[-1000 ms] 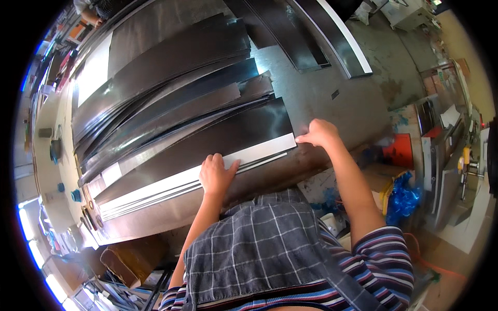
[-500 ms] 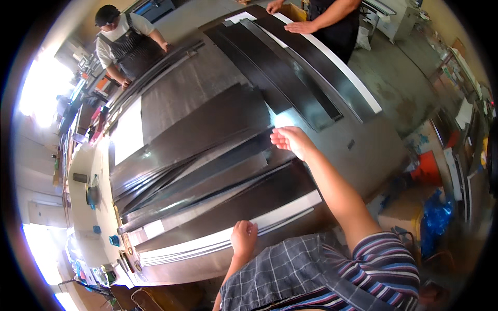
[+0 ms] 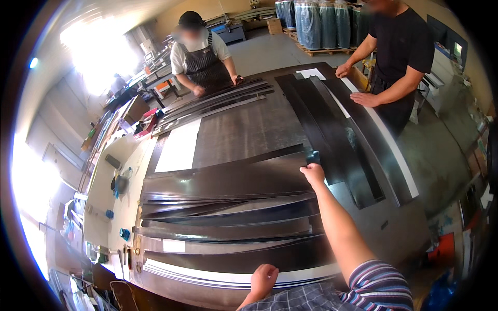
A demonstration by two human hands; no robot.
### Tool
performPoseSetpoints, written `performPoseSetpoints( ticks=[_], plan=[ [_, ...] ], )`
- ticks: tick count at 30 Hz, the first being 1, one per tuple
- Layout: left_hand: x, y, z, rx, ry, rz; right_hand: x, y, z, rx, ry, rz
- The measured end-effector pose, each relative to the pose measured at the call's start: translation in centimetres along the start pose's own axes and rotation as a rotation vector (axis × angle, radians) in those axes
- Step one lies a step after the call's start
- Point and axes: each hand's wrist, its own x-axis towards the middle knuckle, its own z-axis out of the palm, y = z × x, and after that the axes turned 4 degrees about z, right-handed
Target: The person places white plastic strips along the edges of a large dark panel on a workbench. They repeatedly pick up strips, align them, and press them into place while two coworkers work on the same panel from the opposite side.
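My right hand (image 3: 313, 173) reaches forward, its fingers pinched at the right end of a long, glossy dark sheet (image 3: 233, 173). Under and nearer than that sheet, several dark strips (image 3: 223, 229) lie loosely overlapped across the table. Close to my body, my left hand (image 3: 264, 279) is curled closed over the near edge of a stack of white-edged dark strips (image 3: 207, 276). Its fingertips are hidden, so I cannot tell whether they grip anything. A dark strip (image 3: 238, 252) lies along the far side of that white edge.
Across the table (image 3: 244, 124), a person in a striped apron (image 3: 202, 65) handles thin dark strips (image 3: 218, 106). At far right, another person (image 3: 399, 62) rests both hands on a white-edged panel (image 3: 384, 140). Scissors (image 3: 138, 259) and blue tape rolls (image 3: 124, 234) lie at left. Wrapped rolls (image 3: 324, 26) stand behind.
The view has tilted up, showing more of the room. My right hand has gone from hovering above the strips to the end of the dark sheet. My left hand stays by the white edge.
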Motion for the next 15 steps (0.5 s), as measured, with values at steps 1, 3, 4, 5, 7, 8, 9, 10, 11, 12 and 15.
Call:
performPoseSetpoints(
  ticks=[1, 3, 4, 5, 7, 8, 9, 10, 11, 12, 15],
  plan=[
    [0.4, 0.6, -0.2, -0.016, -0.042, 0.008, -0.5, -0.1, -0.5, -0.081, 0.062, -0.104],
    [1.1, 0.8, 0.1, -0.020, -0.034, 0.069, -1.4, -0.2, -1.4, -0.243, 0.191, -0.311],
    [1.4, 0.5, 0.2, -0.021, -0.020, 0.091, -2.8, -1.8, -2.3, -0.321, 0.127, -0.382],
    [1.6, 0.2, 0.1, -0.072, -0.003, 0.019, -5.6, -4.7, -3.5, -0.340, 0.042, -0.410],
    [2.5, -0.7, -0.2, -0.175, 0.014, -0.103, -10.4, -7.8, -5.7, -0.128, 0.027, -0.692],
    [3.1, -2.4, 0.1, -0.276, 0.073, -0.119, -13.1, -9.5, -7.2, -0.016, -0.029, -0.759],
    [4.0, -2.6, -0.4, -0.389, 0.105, -0.162, -15.6, -10.6, -8.8, 0.093, -0.080, -0.820],
    [4.9, -3.5, -0.8, -0.595, 0.111, -0.223, -17.5, -10.9, -10.3, 0.185, -0.136, -0.794],
    [5.6, -4.4, -1.4, -0.802, 0.117, -0.283, -19.2, -10.9, -11.7, 0.277, -0.193, -0.769],
    [6.2, -4.3, -2.6, -0.858, 0.167, -0.281, -20.7, -10.7, -13.4, 0.350, -0.253, -0.713],
    [7.0, -4.3, -6.7, -1.283, 0.340, -0.259, -22.7, -6.3, -17.0, 0.559, -0.425, -0.512]
  ],
)
